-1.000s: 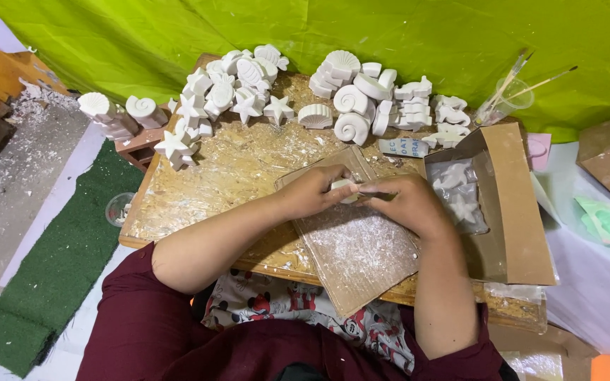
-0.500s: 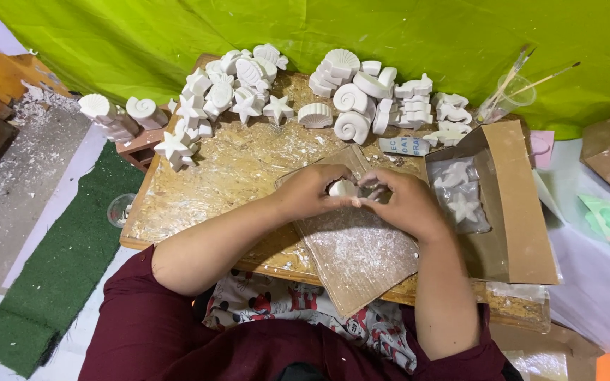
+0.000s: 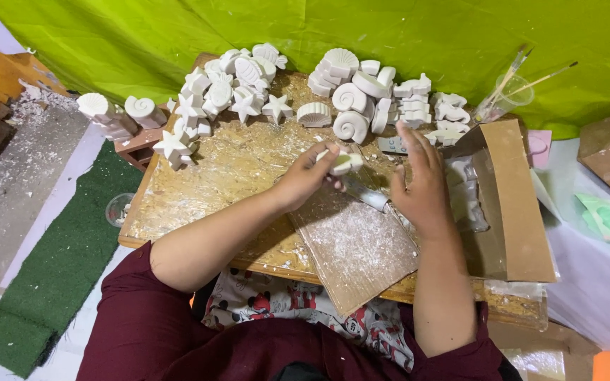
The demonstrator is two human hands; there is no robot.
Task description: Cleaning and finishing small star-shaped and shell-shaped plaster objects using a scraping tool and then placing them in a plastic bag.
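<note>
Left hand: my left hand (image 3: 303, 182) pinches a small white plaster piece (image 3: 342, 164) between fingertips and thumb, raised a little above the board.
Plaster piece: pale and rounded; my fingers cover part of it, so I cannot make out its shape.
Right hand: my right hand (image 3: 420, 185) has its fingers spread and lifted, and a metal blade (image 3: 366, 194) runs out from under the palm toward the piece. The handle is hidden beneath my hand, so I cannot tell how firmly I grip it.
Blade: grey and flat; its tip lies just below the plaster piece, and I cannot tell whether they touch.
Work surface: a dusty sheet of cardboard (image 3: 356, 243) lies tilted on the wooden board (image 3: 206, 176), coated in white powder.
Finished casts: white stars (image 3: 245, 107) on my left side, spiral shells (image 3: 351, 127) in the middle, flatter shapes further right, some stacked so the lower ones are hidden.
Box: an open cardboard box (image 3: 513, 204) just beside my right hand; its contents are shadowed and unclear.
Brushes: a clear cup of brushes (image 3: 503, 99) at the far edge, partly behind the box flap.
Edges: a green mat (image 3: 51, 275) on the left runs out of view at the bottom.
</note>
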